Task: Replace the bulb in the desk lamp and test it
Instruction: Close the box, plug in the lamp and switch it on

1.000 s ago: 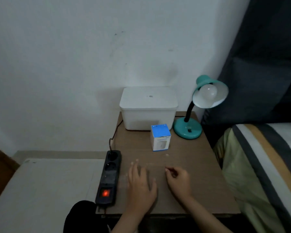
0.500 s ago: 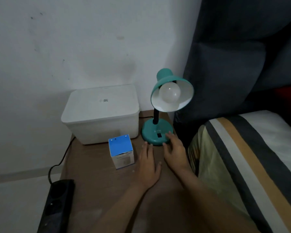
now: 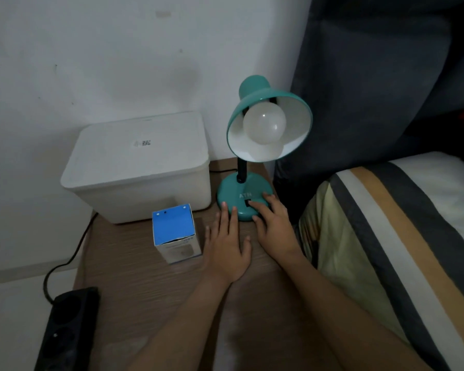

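A: Where's the bulb (image 3: 264, 123)?

B: In the lamp (image 3: 255, 145) shade, unlit, straight above the base; right hand (image 3: 272, 223) nearer, fingers spread on the base by the switch; left hand (image 3: 227, 245) flat, open, fingertips touching the base.

- Storage box (image 3: 137, 167) sits at the back of the table (image 3: 145, 290), against the wall.
- Desk lamp (image 3: 252, 156) stands at the table's back right corner, just right of the storage box, its bulb (image 3: 264, 124) inside the shade.
- Bulb carton (image 3: 176, 232) stands just in front of the storage box.
- Left hand (image 3: 228, 245) lies flat on the table between carton and lamp base.
- Right hand (image 3: 275, 226) rests on the lamp base, fingers (image 3: 257, 206) at its front.
- Power strip (image 3: 65, 328) lies at the table's front left edge.
- Bed (image 3: 386, 250) runs along the table's right edge.
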### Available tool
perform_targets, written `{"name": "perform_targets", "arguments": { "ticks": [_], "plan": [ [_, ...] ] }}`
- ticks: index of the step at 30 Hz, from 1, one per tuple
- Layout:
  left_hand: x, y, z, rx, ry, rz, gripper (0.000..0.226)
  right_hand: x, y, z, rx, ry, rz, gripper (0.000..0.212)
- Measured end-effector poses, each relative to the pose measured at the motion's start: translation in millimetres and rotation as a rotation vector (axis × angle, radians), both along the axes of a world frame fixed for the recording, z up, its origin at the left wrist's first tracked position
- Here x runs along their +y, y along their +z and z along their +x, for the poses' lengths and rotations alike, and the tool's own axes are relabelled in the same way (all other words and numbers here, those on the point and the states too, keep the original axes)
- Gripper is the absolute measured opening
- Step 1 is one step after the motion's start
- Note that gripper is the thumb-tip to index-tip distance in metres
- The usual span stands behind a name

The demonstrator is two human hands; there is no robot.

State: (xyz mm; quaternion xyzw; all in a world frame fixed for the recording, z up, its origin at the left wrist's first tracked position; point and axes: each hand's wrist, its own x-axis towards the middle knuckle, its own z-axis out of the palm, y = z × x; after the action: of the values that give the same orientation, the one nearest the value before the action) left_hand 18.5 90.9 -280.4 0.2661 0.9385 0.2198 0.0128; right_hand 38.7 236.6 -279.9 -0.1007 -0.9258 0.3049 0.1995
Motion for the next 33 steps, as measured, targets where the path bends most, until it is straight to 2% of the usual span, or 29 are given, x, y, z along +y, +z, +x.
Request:
{"name": "perform_targets", "arguments": {
  "ticks": [4,8,13,25,33],
  "plan": [
    [0.7,1.4,0.2,-0.008,0.006,-0.032,0.072,-1.7,0.7,-0.7,0.008,-0.013,0.010,0.035],
    [4.0,2.6,-1.3,0.028,0.050,-0.165,0.074,-5.8,0.0,-1.9,0.012,-0.066,-0.015,0.033],
    [2.0,2.8,-0.4,0.037,0.042,-0.087,0.076,-4.8,-1.2,-2.5,0.007,-0.037,-0.019,0.033],
    [4.4,1.2,-2.1,0.040,0.051,-0.097,0.075,-7.8,4.1,-1.6,-0.049,-0.052,0.014,0.034],
    [6.3,1.0,-1.6,0.043,0.055,-0.084,0.076,-9.4,9.2,-0.9,-0.078,-0.064,0.052,0.050]
  ]
}}
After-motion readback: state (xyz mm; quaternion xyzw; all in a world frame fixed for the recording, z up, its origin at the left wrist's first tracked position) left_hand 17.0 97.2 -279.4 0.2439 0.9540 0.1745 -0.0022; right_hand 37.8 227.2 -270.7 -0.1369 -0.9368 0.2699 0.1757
